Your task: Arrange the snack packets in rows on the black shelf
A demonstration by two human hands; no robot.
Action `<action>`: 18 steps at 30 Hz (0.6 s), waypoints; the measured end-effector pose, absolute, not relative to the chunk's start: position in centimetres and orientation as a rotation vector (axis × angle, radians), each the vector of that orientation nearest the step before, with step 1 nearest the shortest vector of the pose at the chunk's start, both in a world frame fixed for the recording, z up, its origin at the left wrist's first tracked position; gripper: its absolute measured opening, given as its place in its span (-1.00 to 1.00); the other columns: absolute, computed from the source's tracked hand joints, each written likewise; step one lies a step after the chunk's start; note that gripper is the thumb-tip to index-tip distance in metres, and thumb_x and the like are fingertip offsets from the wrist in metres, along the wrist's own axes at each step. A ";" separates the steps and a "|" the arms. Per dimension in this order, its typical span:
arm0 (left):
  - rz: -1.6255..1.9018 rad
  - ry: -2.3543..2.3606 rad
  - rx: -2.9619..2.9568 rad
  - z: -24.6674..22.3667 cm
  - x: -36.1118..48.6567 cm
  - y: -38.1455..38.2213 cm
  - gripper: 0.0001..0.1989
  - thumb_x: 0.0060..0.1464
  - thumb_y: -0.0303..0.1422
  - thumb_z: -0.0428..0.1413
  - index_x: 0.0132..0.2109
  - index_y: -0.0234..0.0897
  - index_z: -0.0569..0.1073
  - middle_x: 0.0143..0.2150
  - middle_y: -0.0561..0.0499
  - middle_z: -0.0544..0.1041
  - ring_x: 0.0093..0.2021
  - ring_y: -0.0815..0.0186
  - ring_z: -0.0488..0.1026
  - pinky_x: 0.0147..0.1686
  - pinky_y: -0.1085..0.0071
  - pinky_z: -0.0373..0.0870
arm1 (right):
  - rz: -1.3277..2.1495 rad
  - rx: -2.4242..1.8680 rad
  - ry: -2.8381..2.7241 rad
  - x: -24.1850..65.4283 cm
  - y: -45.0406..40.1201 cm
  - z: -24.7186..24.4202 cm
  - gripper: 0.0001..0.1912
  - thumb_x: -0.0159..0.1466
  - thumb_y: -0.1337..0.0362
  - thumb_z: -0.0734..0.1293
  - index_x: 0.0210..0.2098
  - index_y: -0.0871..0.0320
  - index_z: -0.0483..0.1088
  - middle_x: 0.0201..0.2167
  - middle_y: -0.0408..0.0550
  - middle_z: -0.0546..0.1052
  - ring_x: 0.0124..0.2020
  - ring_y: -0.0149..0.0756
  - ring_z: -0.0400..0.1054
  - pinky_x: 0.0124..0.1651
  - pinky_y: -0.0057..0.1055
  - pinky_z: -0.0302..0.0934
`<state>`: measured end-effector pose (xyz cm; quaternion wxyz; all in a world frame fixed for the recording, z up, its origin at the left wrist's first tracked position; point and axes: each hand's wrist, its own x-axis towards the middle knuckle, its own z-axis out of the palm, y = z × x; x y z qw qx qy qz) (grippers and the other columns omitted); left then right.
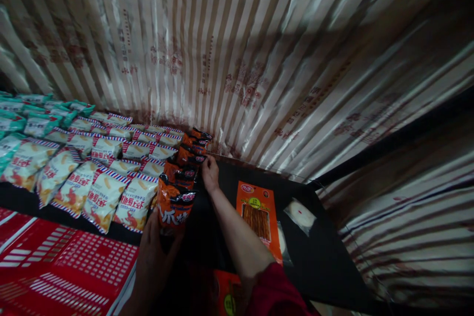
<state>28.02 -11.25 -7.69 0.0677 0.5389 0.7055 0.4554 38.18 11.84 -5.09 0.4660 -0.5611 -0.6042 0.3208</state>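
A row of orange-and-black snack bags point(187, 155) runs back along the right end of the display. My left hand point(157, 244) is wrapped round the lower part of the front snack bag point(176, 206), fingers on its left side and thumb on its right. Farther back, my right hand point(210, 174) is closed at the right edge of another orange-and-black bag point(190, 156); its fingertips are partly hidden. White snack bags with striped edges point(134, 201) stand just left of the row.
Green bags point(39, 123) fill the far left. A red perforated basket point(70, 261) stands in front. On the black tabletop point(318, 261) lie an orange flat packet point(259, 215) and a clear packet with a white round piece point(300, 215). A striped foil curtain point(237, 54) hangs behind.
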 end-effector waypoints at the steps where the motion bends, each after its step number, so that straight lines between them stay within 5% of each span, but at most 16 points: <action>1: 1.368 2.127 1.620 -7.7 28.0 -11.2 -0.21 0.05 -0.13 0.09 0.32 -0.26 -0.07 0.24 -0.28 0.20 0.22 -0.01 0.19 0.07 0.01 0.32 | 0.762 -1.367 -1.463 38.3 11.2 -4.7 -0.68 0.29 0.10 0.06 -0.25 0.11 0.36 -0.31 -0.13 0.49 -0.27 -0.34 0.32 -0.16 -0.48 0.18; 4: 1.367 2.123 1.616 -7.8 28.0 -11.2 -0.21 0.06 -0.12 0.09 0.32 -0.27 -0.07 0.25 -0.28 0.19 0.24 -0.01 0.18 0.09 0.01 0.30 | 0.750 -1.318 -1.458 38.5 9.2 -3.9 -0.57 0.32 0.01 0.00 -0.34 0.11 0.35 -0.37 -0.13 0.47 -0.30 -0.34 0.31 -0.19 -0.48 0.18; 9: 1.385 2.131 1.630 -7.9 28.0 -11.1 -0.23 0.07 -0.11 0.07 0.31 -0.30 -0.05 0.22 -0.31 0.23 0.22 -0.02 0.20 0.07 0.01 0.32 | 0.876 -1.255 -1.488 37.9 8.4 -3.7 -0.64 0.22 -0.02 0.18 -0.24 0.11 0.38 -0.37 -0.15 0.47 -0.34 -0.35 0.32 -0.24 -0.49 0.19; 18: 1.374 2.122 1.640 -8.2 28.0 -11.1 -0.20 0.06 -0.12 0.09 0.32 -0.29 -0.07 0.23 -0.31 0.20 0.23 -0.03 0.18 0.07 0.00 0.32 | 0.773 -1.211 -1.423 37.3 10.0 -3.3 -0.68 0.15 -0.01 0.23 -0.49 0.12 0.24 -0.58 -0.28 0.21 -0.52 -0.45 0.09 -0.39 -0.52 0.06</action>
